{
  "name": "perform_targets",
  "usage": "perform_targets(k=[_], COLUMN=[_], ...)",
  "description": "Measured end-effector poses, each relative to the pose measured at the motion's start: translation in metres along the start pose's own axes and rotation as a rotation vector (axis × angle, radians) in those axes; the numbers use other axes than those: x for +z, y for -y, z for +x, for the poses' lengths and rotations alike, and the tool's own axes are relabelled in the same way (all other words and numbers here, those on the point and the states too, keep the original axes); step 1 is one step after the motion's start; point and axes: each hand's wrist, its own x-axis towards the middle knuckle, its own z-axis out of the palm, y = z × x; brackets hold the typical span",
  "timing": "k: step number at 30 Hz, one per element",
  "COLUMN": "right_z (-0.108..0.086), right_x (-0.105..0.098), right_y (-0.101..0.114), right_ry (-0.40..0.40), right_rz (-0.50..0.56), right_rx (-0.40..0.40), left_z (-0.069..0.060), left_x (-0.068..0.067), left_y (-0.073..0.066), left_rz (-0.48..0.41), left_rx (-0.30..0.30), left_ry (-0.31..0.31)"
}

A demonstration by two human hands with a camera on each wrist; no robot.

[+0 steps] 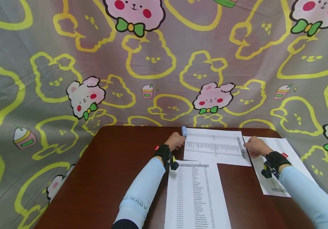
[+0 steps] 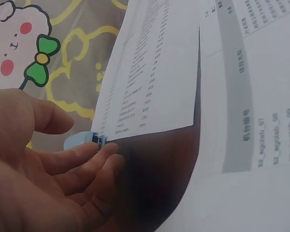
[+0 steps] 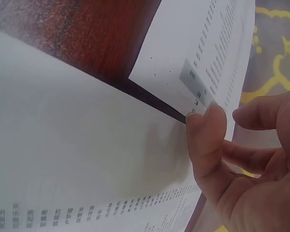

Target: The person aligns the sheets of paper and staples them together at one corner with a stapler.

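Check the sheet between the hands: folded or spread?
Spread: in the head view the sheet lies open, with no fold visible.

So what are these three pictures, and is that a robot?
No robot: those are a person's own left hand and right hand. The big picture comes from a camera worn on the head, looking down. The other two come from a camera on each wrist, showing each hand close up.

On the brown table are printed papers: a near sheet, a far sheet and a right sheet. The left hand is by a small pale blue thing at the far sheet's corner. The right hand's fingertips are at that sheet's opposite edge. Whether either hand really grips something, I can't tell.
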Motion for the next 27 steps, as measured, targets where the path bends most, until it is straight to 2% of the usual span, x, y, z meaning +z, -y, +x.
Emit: perform_targets(k=[7,11,17,27], right_z=[0.008,0.012,0.016,0.011], right_x=[0.006,0.008,0.009,0.002], right_y=[-0.003,-0.002,0.004,0.002], right_ry=[-0.004,-0.001,0.009,0.0], right_rz=[-0.019,-0.019,-0.005,0.027], right_rx=[0.002,0.024,0.043,0.058], left_z=[0.003,0.005,0.006,0.0], left_x=[0.007,0.01,0.011,0.015], left_y=[0.005,0.006,0.006,-0.003], left_rz=[-0.039,-0.068,-0.106,-0.194], left_rx=[-0.01,-0.006,-0.032,-0.079], left_ry=[0.006,-0.015,-0.043,-0.062])
